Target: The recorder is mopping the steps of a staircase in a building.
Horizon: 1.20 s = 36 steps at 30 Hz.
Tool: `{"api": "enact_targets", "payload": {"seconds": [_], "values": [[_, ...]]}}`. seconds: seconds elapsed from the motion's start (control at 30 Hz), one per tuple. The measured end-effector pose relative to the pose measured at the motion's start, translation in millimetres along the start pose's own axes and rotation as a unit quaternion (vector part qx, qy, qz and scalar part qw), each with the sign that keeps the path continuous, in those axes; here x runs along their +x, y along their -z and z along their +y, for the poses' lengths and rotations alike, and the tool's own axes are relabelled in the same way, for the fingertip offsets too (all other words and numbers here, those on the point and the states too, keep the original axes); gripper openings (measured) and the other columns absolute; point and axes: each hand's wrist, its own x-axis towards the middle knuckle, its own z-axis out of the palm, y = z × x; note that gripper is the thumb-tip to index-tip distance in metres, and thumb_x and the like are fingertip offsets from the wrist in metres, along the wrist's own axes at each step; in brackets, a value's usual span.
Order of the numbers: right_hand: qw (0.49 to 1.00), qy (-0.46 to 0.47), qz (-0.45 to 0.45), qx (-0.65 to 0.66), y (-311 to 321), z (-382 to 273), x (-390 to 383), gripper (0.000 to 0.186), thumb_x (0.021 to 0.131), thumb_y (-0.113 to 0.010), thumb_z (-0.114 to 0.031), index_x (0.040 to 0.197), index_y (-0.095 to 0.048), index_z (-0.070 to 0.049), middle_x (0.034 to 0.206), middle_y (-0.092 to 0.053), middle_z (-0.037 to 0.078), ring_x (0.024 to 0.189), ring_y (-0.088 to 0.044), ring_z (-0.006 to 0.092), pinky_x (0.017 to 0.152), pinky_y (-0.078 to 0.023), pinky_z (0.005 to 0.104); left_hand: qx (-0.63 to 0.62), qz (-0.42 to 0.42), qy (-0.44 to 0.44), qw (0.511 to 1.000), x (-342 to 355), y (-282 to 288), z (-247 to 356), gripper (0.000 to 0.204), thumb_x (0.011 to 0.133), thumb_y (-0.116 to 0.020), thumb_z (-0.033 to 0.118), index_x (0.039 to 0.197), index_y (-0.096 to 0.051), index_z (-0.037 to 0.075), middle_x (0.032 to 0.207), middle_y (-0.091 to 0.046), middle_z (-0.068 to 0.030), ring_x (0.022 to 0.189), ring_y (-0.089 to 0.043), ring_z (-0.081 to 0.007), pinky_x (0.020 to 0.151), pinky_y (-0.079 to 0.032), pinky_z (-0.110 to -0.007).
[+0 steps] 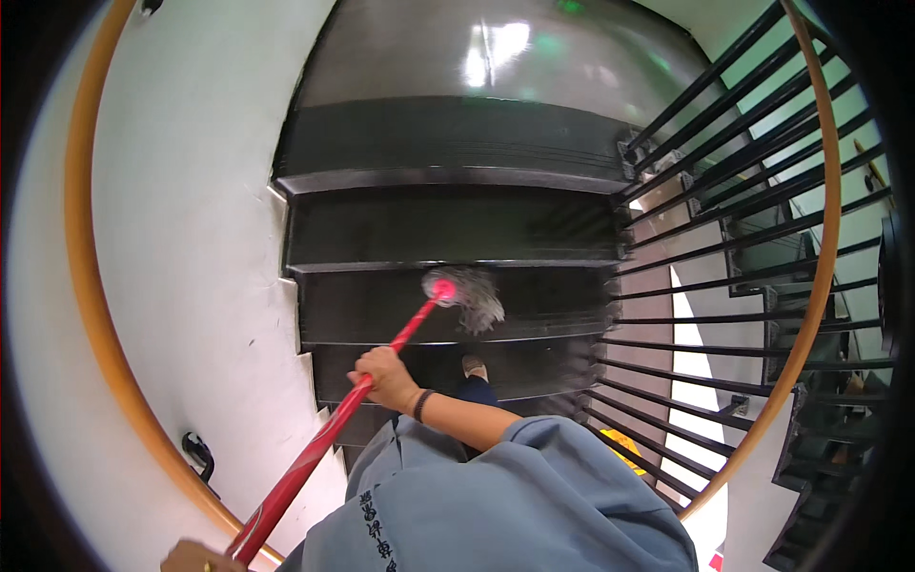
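A string mop with a red handle (300,469) slants from the lower left up to the middle of the picture. Its grey mop head (481,303) lies on a dark stair step (553,305), the strands spread to the right of a pink collar. My right hand (384,376), with a dark bracelet at the wrist, is wrapped around the lower part of the handle. At the bottom left edge my left hand (197,557) is closed at the handle's upper end, partly cut off by the picture's rim. One shoe (474,367) stands on the step below the mop.
The dark stairs lead to a shiny landing (410,48) at the top. On the left is a white wall with a wooden handrail (84,238). Black railing bars (705,319) and another wooden handrail (827,210) run along the right. Something yellow (624,448) shows behind the bars.
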Motion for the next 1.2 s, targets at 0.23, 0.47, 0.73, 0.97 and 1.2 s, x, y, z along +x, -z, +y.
{"api": "enact_targets", "payload": {"seconds": [0.23, 0.47, 0.73, 0.97, 1.2], "values": [[0.956, 0.046, -0.259, 0.134, -136.8, -38.1, 38.0, 0.02, 0.076, -0.07, -0.02, 0.07, -0.053, -0.011, 0.07, -0.054, 0.004, 0.08, -0.056, 0.0248, 0.079, -0.037, 0.0416, 0.199, 0.025, 0.006, 0.98, -8.1, -15.6, 32.2, 0.023, 0.073, -0.063, 0.017, 0.056, -0.051, 0.007, 0.044, -0.03, 0.003, 0.035, -0.031, -0.0083, 0.033, -0.026, -0.023], [0.947, 0.048, -0.313, 0.048, -165.3, -61.7, 40.9, 0.015, 0.07, -0.067, -0.019, 0.085, -0.067, -0.015, 0.083, -0.064, 0.003, 0.093, -0.059, 0.0208, 0.096, -0.032, 0.0515, 0.213, 0.069, -0.032, 0.974, -37.5, -12.6, 36.7, 0.009, 0.065, -0.063, 0.009, 0.074, -0.06, 0.008, 0.046, -0.036, 0.0008, 0.041, -0.041, -0.0107, 0.037, -0.037, -0.025], [0.969, -0.015, -0.242, -0.054, -35.2, -33.5, -8.1, 0.012, 0.072, -0.068, -0.023, 0.077, -0.06, -0.015, 0.077, -0.059, 0.0, 0.084, -0.058, 0.0197, 0.093, -0.034, 0.0436, 0.011, 0.127, -0.067, 0.99, -46.5, 2.1, 27.1, 0.003, 0.072, -0.063, 0.009, 0.071, -0.06, 0.009, 0.046, -0.04, -0.0004, 0.038, -0.042, -0.0093, 0.034, -0.036, -0.024], [0.976, -0.1, -0.089, -0.174, 122.5, 42.8, -72.3, 0.016, 0.076, -0.065, -0.029, 0.07, -0.059, -0.015, 0.072, -0.059, 0.002, 0.077, -0.058, 0.0211, 0.086, -0.037, 0.0411, -0.159, 0.22, 0.014, 0.962, -51.9, -18.4, -79.4, 0.032, 0.081, -0.062, 0.006, 0.052, -0.049, 0.008, 0.042, -0.049, -0.0027, 0.031, -0.043, -0.0107, 0.033, -0.037, -0.022], [0.887, -0.265, 0.093, -0.366, 206.6, 134.4, -199.7, 0.022, 0.078, -0.065, -0.024, 0.065, -0.052, -0.012, 0.069, -0.054, 0.004, 0.076, -0.056, 0.0254, 0.082, -0.036, 0.0437, -0.149, 0.068, 0.171, 0.972, 9.8, -97.9, -215.9, 0.016, 0.071, -0.052, 0.009, 0.057, -0.057, 0.001, 0.052, -0.05, -0.0094, 0.045, -0.049, -0.026, 0.045, -0.044, -0.033]]}}
